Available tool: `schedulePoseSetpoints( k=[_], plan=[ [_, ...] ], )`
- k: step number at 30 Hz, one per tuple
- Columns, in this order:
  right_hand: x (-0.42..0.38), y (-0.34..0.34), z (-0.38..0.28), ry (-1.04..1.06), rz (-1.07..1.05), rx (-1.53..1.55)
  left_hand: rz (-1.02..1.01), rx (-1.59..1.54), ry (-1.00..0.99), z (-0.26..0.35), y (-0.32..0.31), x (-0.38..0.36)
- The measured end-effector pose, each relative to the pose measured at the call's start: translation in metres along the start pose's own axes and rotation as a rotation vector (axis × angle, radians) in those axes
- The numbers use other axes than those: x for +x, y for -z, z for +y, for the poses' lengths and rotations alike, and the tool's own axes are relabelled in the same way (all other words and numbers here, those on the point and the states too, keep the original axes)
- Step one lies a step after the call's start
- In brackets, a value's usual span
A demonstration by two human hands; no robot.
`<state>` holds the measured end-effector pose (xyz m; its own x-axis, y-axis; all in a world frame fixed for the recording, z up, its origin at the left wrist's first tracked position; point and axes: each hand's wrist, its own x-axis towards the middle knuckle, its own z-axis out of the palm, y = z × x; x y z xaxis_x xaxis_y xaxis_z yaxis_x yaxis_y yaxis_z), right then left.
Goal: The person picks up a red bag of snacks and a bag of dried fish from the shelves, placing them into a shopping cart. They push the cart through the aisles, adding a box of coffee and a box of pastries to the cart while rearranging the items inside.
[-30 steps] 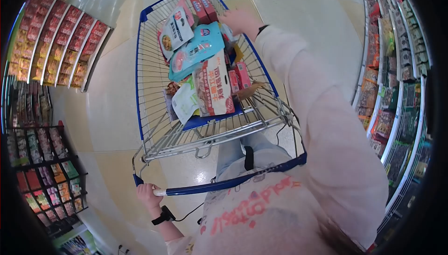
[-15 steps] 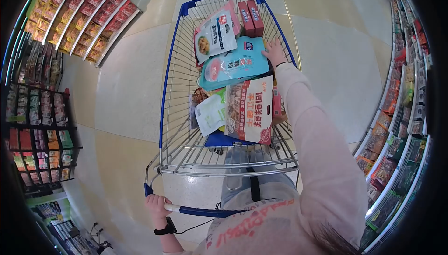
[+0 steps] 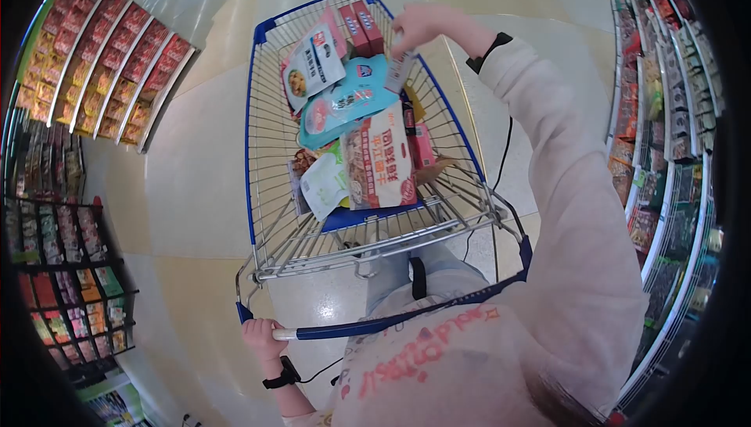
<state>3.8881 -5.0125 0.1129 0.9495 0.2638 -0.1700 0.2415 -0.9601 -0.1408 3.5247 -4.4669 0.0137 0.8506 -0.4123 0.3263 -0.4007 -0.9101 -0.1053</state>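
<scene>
My left hand [image 3: 264, 338] is wrapped around the left end of the shopping cart handle [image 3: 391, 322]. My right hand [image 3: 422, 24] is over the cart's right rim, fingers closed on the top of a pale printed packet [image 3: 399, 69] that hangs down at the basket's right side. Next to that packet lies a light-blue pouch [image 3: 352, 97]. Beyond it are a white and pink food bag [image 3: 314, 67] and two dark red boxes [image 3: 361, 28]. Nearer me, a large white and red snack bag [image 3: 383, 163] rests beside a white and green packet [image 3: 325, 183].
The wire shopping cart [image 3: 249, 153] stands in a store aisle on a tiled floor [image 3: 188, 192]. A tiered display of red and yellow packs [image 3: 109, 59] is at the left, with dark racks [image 3: 66, 239] below it. Long shelves of packaged goods [image 3: 665, 145] run along the right.
My right hand has risen from beside the light-blue pouch and now lifts the pale packet near the right rim. The cart appears shifted left and turned in view. My left hand stays on the handle.
</scene>
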Motion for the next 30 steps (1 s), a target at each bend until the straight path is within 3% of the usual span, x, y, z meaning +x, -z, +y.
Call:
schedulePoseSetpoints(
  k=[2,4,5,7,13,16,19,21,24,30],
  plan=[
    [-0.026,0.022,-0.002,-0.040,-0.009,0.103,-0.032,-0.008,0.015,0.003,0.004,0.002],
    [-0.054,0.031,-0.007,-0.089,-0.029,0.596,-0.044,-0.016,0.014,0.004,0.007,0.002],
    [-0.066,0.031,-0.008,-0.106,-0.023,0.600,-0.054,-0.019,0.029,0.006,0.007,0.002],
    [-0.090,0.027,-0.012,-0.091,-0.103,0.901,-0.036,-0.022,0.001,0.007,0.007,0.001],
    [-0.090,-0.051,-0.052,-0.076,-0.382,1.373,0.015,0.011,-0.035,0.007,0.009,0.001],
    [-0.092,-0.074,-0.079,-0.126,-0.611,1.306,0.036,0.001,-0.046,0.008,0.008,0.001],
    [-0.051,-0.122,-0.096,-0.240,-0.675,1.160,0.043,-0.004,-0.042,0.009,0.009,0.003],
    [-0.073,-0.102,-0.114,-0.145,-0.592,1.061,0.040,-0.002,-0.036,0.009,0.009,0.003],
    [-0.084,-0.089,-0.135,-0.299,-0.469,0.626,0.054,-0.015,-0.041,0.007,0.007,0.004],
    [-0.045,-0.109,-0.127,-0.258,-0.627,0.668,0.099,-0.045,-0.050,0.006,0.004,0.008]
  ],
)
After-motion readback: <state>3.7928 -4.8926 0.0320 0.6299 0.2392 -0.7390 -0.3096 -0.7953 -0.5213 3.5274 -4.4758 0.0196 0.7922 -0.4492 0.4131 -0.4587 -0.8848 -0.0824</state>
